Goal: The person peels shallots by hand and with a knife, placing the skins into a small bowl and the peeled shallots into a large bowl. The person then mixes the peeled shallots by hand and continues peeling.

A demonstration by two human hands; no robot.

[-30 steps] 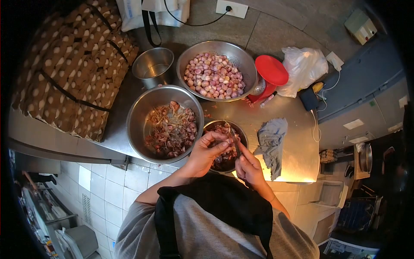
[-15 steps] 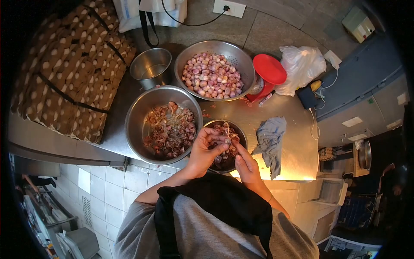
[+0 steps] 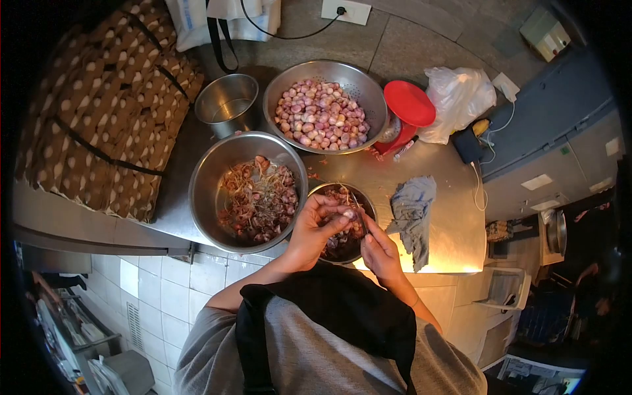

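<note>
Over a small metal bowl (image 3: 373, 209), my left hand (image 3: 313, 227) pinches a shallot (image 3: 349, 214) between thumb and fingers. My right hand (image 3: 381, 251) is closed around a small knife (image 3: 359, 203), its dark blade pointing up beside the shallot. The handle is hidden in my palm. Reddish skins and shallots lie in the small bowl, partly covered by my hands. To the left stands a larger metal bowl (image 3: 199, 214) with unpeeled shallots, dry skins and roots. Behind it, a metal colander (image 3: 378, 108) holds many peeled pink shallots (image 3: 320, 117).
An empty metal pot (image 3: 227, 105) stands behind the larger bowl. Stacked egg trays (image 3: 99, 112) fill the left side. A red scale (image 3: 411, 105), a white plastic bag (image 3: 455, 105) and a grey cloth (image 3: 413, 217) are on the right. The steel table's front edge is close to my body.
The knife blade now shows upright beside the shallot, and my right hand has turned slightly. The shallot in my left hand looks rounder and more exposed. The whole view has shifted slightly.
</note>
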